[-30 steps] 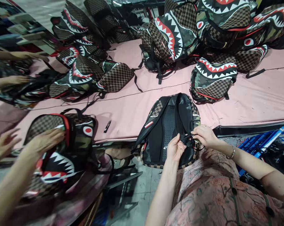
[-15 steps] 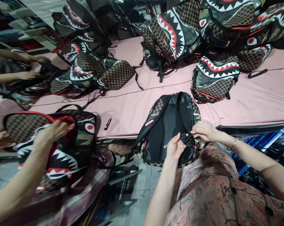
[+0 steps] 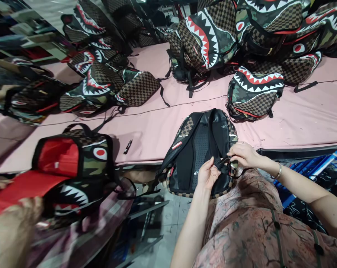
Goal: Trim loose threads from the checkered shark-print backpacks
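A black backpack with brown checkered edging lies back panel up, partly over the table's front edge and against my lap. My left hand is closed at its lower right, fingers pinched on a black shoulder strap. Just to the right, my right hand pinches at the same strap near the bag's edge. A small dark piece shows between the two hands; its kind is unclear. The other shoulder strap runs down the bag's left side.
On the pink table lie several shark-mouth backpacks and a small black tool. At left a co-worker's hands spread a red-lined backpack. A blue crate stands at my right.
My hands stay almost still on the strap. At left, the co-worker's hands have pulled the backpack's front flap down and leftward, exposing its red lining.
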Motion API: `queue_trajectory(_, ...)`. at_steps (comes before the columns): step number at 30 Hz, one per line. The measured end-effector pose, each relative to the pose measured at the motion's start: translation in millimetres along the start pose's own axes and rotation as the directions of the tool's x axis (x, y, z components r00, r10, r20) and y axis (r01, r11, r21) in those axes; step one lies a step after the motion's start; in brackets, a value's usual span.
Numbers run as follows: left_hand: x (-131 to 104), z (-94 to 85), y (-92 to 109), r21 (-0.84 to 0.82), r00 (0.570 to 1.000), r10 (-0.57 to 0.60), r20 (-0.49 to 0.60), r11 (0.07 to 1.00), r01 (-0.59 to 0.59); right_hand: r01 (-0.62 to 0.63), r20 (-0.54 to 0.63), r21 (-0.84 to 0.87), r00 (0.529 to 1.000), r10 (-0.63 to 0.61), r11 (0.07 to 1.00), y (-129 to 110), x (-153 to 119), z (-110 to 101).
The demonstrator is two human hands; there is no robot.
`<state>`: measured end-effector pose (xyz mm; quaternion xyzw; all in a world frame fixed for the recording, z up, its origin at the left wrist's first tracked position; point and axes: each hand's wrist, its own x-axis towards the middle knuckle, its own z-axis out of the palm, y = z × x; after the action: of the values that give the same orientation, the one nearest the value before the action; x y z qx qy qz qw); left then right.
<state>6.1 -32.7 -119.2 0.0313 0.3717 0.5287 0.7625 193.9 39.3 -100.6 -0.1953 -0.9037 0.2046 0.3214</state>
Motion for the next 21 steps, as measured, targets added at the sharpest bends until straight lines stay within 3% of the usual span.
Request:
queue_trajectory(9, 3.3, -1.5, -0.9, 0.017, 0.999, 0.010, -0.047, 1.000, -0.009, -0.033, 0.036, 0.077, 0.999, 0.030, 0.996, -2.4, -1.0, 3.4)
queue_trajectory(21, 2.3, 2.7, -2.0, 0.038, 0.998, 0.021, -0.067, 0.999, -0.018, -0.030, 0.059, -0.044, 0.998, 0.033, 0.999, -9.6, 2.0, 3.3)
